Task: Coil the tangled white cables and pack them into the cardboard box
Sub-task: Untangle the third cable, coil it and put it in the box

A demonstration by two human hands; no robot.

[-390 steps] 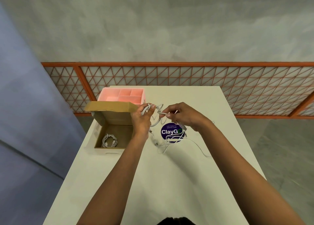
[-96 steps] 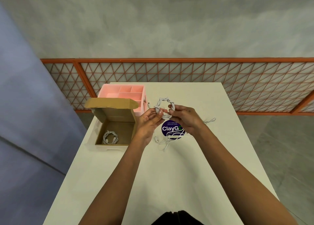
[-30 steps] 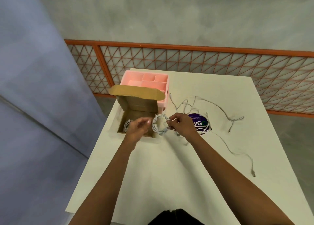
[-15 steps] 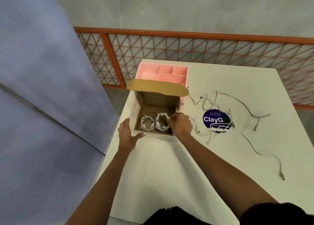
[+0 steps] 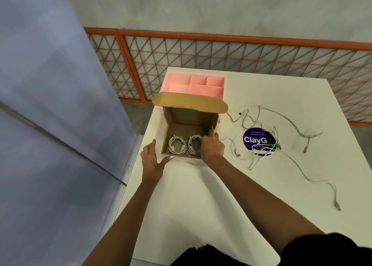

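Cardboard box [image 5: 189, 123] sits by the table's [image 5: 201, 195] left edge. Left hand [image 5: 153, 161] flat beside it, fingers loose; right hand [image 5: 211, 147] covers a coil [image 5: 193, 144] inside, can't tell its grip.

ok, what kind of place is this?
Probably an office pantry or break area: the round ClayGo sticker on the white table reads "Let's keep our pantries clean", and an orange lattice railing runs behind it.

White table [image 5: 261, 195] before orange lattice railing [image 5: 241, 52], grey wall [image 5: 201, 6].
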